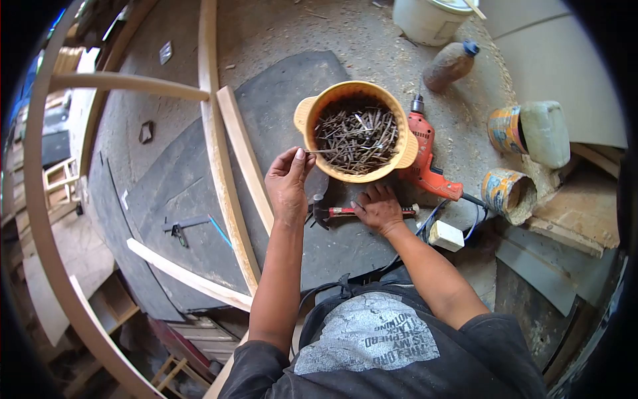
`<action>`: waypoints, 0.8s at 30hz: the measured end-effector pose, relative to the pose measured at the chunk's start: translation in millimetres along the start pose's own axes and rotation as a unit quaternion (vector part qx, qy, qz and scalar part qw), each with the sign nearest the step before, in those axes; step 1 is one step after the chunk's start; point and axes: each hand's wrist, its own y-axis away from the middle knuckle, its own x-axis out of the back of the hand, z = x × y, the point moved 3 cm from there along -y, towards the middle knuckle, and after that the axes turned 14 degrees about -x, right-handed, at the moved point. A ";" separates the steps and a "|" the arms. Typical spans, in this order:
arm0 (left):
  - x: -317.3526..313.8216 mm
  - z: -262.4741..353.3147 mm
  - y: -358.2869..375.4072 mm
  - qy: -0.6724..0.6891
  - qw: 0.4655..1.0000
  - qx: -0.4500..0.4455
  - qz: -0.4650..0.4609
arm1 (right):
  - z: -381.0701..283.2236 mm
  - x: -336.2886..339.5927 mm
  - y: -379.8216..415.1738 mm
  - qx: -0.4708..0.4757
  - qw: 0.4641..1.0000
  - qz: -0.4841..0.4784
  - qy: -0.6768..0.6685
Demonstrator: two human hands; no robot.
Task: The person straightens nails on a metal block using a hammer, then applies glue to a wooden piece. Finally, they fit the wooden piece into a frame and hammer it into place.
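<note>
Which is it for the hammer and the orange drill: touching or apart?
Apart. The head view shows a strip of the work surface between the hammer, at its handle end, and the drill.

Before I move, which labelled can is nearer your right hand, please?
The lower can beside the drill cord; the upper can, farther from the right hand, has a pale container beside it.

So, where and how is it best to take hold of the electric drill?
Best by the drill's handle, from the right, I think: it sticks out past the yellow bowl, whose lug crowds the drill's body on the left.
</note>
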 end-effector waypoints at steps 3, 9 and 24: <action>48.8 -4.9 6.4 0.015 0.997 -0.022 0.074 | -2.5 3.1 -1.0 0.013 1.000 -0.018 0.009; 130.6 -55.9 44.5 0.013 0.973 -0.063 0.220 | -9.7 16.8 1.4 0.062 0.996 -0.069 -0.015; 132.7 -87.6 56.6 -0.102 0.969 -0.033 0.223 | -66.0 56.9 20.2 -0.058 0.954 -0.189 -0.226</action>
